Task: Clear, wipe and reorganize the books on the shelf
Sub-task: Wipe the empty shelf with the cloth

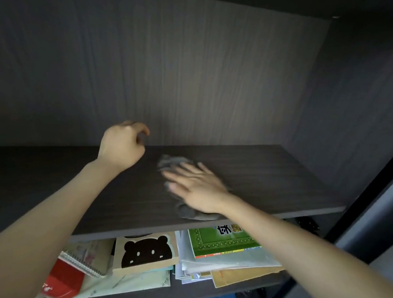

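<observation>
A: Right grip (197, 188) is flat, fingers straight, pressing the cloth (171, 161) onto the shelf (269, 176). Left grip (122, 142) hovers clenched, with nothing in it that I can see.

B: Books (226, 241) are piled on the lower shelf (205, 290). The risk?

A: The cloth bunches at the front edge. A sweep that way could drop it, or send dust onto the books.

B: And a flat palm may slide off the wad.

On the green book (222, 242), which tops a stack near the right end of the lower shelf (205, 290), one black, white-edged character reads "球". The yellow character beside it is partly covered and illegible. White marks on the red book (64, 283) at the shelf's left end are too small to read.
</observation>
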### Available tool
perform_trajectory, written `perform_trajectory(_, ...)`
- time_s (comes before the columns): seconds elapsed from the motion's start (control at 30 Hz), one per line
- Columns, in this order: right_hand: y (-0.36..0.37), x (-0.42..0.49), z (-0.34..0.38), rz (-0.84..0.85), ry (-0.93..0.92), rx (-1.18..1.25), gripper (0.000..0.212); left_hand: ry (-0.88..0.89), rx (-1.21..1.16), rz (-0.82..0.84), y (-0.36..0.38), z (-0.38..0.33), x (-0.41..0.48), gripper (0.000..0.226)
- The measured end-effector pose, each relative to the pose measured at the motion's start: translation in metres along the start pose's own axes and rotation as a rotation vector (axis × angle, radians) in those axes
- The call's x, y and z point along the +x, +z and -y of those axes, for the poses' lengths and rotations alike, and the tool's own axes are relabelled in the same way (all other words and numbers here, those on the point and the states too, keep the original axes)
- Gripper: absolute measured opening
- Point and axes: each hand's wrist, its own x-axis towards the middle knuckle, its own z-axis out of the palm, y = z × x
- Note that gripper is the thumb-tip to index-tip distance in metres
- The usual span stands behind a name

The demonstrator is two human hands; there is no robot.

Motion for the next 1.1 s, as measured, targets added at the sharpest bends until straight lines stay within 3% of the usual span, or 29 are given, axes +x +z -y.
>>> perform_trajectory(0.07, -0.004, -0.029, -0.07, -0.009, 0.222, 0.046, 0.059, 0.006, -0.004, 0.099, 0.005, 0.002, -0.006, 0.031)
perform_trajectory(0.13, -0.016, -0.058, -0.145, 0.008, 0.57, 0.054, 0.066, 0.028, -0.027, 0.231, 0.013, -0.002, -0.015, 0.032)
perform_trajectory(0.2, -0.025, -0.066, -0.18, 0.03, 0.781, 0.027, 0.065, 0.09, -0.055, 0.379, 0.022, -0.012, -0.021, 0.036)
perform_trajectory(0.27, -0.024, -0.044, -0.164, 0.044, 0.758, -0.01, 0.058, 0.134, -0.063, 0.497, 0.035, -0.026, -0.015, 0.041)
perform_trajectory(0.4, -0.01, 0.009, -0.096, 0.003, 0.31, 0.009, 0.047, 0.12, -0.032, 0.587, 0.064, -0.055, 0.002, 0.05)
perform_trajectory(0.47, -0.009, 0.013, -0.12, 0.011, 0.224, 0.064, 0.046, 0.139, 0.034, 0.629, 0.076, -0.062, 0.003, 0.052)
perform_trajectory(0.7, -0.021, -0.029, -0.245, -0.035, 0.503, 0.081, 0.041, 0.124, 0.05, 0.63, 0.081, -0.058, 0.002, 0.053)
perform_trajectory(1.1, -0.015, -0.098, -0.216, -0.189, 0.549, 0.042, 0.036, 0.08, 0.039, 0.533, 0.082, -0.056, -0.002, 0.05)
